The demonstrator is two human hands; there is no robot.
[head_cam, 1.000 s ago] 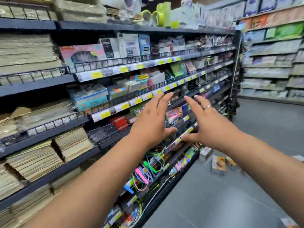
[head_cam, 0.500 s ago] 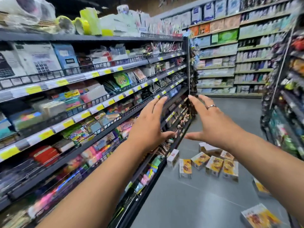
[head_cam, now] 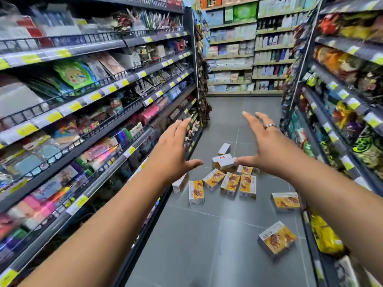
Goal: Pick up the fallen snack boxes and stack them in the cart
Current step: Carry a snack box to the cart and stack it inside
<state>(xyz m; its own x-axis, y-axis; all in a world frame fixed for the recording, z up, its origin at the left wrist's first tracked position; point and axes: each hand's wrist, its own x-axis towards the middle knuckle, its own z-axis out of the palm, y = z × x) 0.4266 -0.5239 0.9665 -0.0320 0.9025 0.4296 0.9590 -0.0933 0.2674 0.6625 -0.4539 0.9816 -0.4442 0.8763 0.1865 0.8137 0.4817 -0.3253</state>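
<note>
More snack boxes (head_cam: 230, 183) show now, at 12 o'clock; our left hand (head_cam: 170, 156) and right hand (head_cam: 269, 150) stay spread, empty; writing blurry.

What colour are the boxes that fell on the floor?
Mostly yellow-orange with white sides, seen best in the head view on the snack boxes on the grey floor.
</note>
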